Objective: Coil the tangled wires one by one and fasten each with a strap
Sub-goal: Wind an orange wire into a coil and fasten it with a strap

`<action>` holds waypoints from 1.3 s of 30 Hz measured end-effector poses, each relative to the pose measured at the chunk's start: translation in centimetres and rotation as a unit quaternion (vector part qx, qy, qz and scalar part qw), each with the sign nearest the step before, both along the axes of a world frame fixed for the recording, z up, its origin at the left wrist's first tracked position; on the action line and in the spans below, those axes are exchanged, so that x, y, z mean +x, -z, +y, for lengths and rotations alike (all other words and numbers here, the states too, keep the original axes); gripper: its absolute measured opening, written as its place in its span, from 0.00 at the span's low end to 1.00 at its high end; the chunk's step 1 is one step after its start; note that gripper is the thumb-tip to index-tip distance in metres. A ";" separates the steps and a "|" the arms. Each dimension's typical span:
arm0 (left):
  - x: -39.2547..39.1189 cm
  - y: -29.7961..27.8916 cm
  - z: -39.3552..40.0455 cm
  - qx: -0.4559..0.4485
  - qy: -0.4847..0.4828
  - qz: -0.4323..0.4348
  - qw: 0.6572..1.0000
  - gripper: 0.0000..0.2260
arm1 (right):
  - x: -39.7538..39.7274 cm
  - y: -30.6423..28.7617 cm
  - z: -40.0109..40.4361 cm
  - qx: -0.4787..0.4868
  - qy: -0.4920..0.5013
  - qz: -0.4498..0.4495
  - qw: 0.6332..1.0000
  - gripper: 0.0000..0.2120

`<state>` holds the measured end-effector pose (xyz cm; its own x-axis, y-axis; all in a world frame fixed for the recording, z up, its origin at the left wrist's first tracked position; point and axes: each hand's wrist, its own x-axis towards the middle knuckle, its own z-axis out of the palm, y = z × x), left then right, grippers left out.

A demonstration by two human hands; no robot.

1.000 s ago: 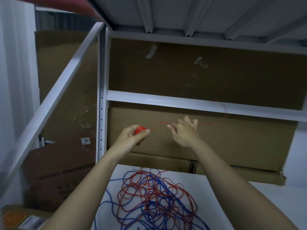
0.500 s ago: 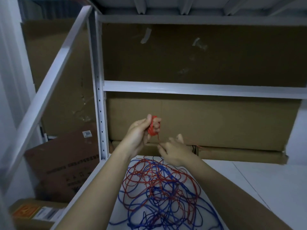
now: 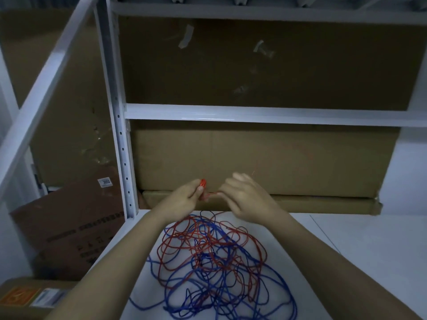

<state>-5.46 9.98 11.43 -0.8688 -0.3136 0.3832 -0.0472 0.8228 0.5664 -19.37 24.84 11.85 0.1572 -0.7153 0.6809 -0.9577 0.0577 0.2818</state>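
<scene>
**Readable markings: one number on a sticker**

A small white sticker [image 3: 104, 182] sits near the top edge of the leaning brown cardboard box [image 3: 69, 227] left of the shelf post; its large digits read "3055", with finer lines beneath too small to make out; the same box carries rows of dark printed characters [image 3: 85, 229] across its face, blurred past reading; at the lower left, a second carton [image 3: 25, 303] bears an orange label [image 3: 17, 295] with a pale emblem and a white label [image 3: 49, 296] beside it, the print on both illegible; the large cardboard sheets behind the shelf show only tape scraps.
</scene>
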 end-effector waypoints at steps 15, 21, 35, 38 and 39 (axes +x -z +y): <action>-0.1 -1.4 2.9 0.457 0.116 0.232 0.851 0.12 | 1.7 3.4 -1.7 0.192 -0.007 -0.439 0.878 0.16; -0.9 0.5 1.4 0.180 -0.011 0.137 0.974 0.10 | 3.2 4.2 -1.6 0.181 -0.018 -0.189 0.965 0.13; 0.6 0.7 1.9 0.207 0.102 0.057 0.971 0.17 | -0.5 -1.3 -1.3 0.066 -0.020 -0.207 0.976 0.10; 1.0 -0.2 2.0 0.299 0.128 0.092 0.941 0.16 | -0.3 -0.9 -1.1 0.109 -0.017 -0.331 0.937 0.13; 1.0 -0.3 2.1 0.322 0.138 0.100 0.931 0.16 | -0.1 -0.6 -1.0 0.131 -0.013 -0.347 0.929 0.13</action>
